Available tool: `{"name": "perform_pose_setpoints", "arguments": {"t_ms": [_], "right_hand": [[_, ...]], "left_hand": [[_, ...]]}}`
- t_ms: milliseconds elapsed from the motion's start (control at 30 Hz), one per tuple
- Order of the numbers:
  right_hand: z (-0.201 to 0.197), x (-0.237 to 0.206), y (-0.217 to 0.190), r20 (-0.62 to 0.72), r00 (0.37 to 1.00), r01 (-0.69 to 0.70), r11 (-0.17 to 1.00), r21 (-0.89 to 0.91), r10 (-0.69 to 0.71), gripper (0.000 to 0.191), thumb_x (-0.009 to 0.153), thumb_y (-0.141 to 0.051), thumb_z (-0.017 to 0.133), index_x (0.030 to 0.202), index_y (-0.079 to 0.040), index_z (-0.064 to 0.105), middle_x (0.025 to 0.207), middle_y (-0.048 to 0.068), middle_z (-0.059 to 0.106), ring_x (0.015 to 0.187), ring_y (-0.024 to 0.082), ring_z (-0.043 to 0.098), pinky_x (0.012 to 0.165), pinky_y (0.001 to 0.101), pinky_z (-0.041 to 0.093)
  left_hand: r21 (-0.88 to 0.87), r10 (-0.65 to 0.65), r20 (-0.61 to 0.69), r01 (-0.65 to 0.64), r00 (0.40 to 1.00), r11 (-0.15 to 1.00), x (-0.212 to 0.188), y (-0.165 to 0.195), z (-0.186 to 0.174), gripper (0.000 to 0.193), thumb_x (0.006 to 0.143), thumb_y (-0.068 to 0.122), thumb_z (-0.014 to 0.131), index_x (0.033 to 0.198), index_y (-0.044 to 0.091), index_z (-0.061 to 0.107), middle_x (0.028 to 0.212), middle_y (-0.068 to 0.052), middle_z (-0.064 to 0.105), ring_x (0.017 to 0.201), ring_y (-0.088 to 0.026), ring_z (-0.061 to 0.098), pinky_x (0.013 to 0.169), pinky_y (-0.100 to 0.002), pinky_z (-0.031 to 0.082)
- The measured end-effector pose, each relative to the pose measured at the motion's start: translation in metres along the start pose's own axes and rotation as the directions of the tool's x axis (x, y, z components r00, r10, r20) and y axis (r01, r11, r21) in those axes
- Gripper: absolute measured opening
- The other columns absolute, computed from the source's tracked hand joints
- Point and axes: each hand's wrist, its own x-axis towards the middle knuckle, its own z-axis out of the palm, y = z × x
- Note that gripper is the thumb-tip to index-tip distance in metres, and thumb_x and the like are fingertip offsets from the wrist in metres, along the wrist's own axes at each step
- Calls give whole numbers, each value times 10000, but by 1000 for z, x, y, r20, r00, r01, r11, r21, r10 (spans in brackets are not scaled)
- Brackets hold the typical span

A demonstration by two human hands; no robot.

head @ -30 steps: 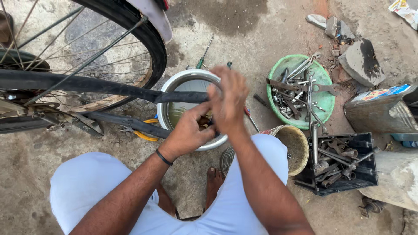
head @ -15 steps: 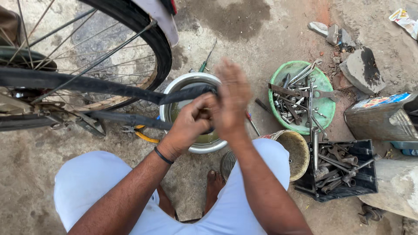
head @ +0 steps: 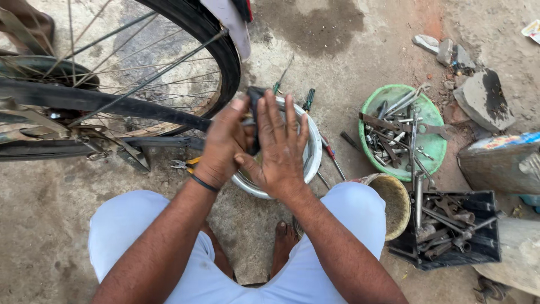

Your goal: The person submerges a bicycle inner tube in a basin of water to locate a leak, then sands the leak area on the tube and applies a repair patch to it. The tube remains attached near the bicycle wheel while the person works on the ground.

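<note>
- One bicycle wheel (head: 169,67) is standing at the far left, its black tyre and spokes showing; one black rubber tube (head: 101,101) is running from the left edge, across the wheel, toward the hands. Its long axis is lying left to right, dropping slightly to the right.
- One pair of pliers (head: 185,164) with yellow handles is lying on the ground (head: 337,50) just below the tube.
- The left hand (head: 222,143) is sitting at the tube's right end, grip closed around the rubber; it is the nearer hand to the tube's free length, which is stretching away to its left.
- One metal basin (head: 312,152) is resting on the ground directly under both hands.
- The right hand (head: 278,149) is pressing flat, fingers spread, against the dark folded end of the tube, touching the left hand; whether it is actually clasping the rubber I cannot tell.
- Several screwdrivers are lying beside the basin; exact count unclear.
- One green bowl (head: 433,149) of tools, one yellowish bucket (head: 396,205) and one black crate (head: 489,247) of spanners are standing at the right.
</note>
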Motion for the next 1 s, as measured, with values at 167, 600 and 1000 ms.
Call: {"name": "perform_pose_setpoints", "arguments": {"t_ms": [167,600,1000], "right_hand": [[-7,6,23,21,984,-176,980,93,175,937,991,-791,184,1651,-140,321,1767,108,200,1652,387,103,1293,678,12],[0,14,91,54,868,-497,857,136,494,518,999,-451,498,1409,-162,630,1681,155,286,1545,404,211,1199,667,101],[-47,15,103,-48,838,-370,632,681,543,138,965,-63,690,1094,-15,696,804,60,755,676,71,718,548,223,599]], "left_hand": [[176,-64,93,47,994,983,-2,-38,-3,710,1016,606,506,1389,10,611,1031,-53,645,808,-104,598,690,-266,509],[491,-153,255,9,955,871,-7,-59,16,691,971,580,595,1237,-52,677,877,-137,659,774,-210,746,592,-269,531],[133,-99,301,61,948,989,-8,-29,39,845,980,648,470,1314,-120,581,1227,-230,711,926,-315,787,766,-392,676]]}}
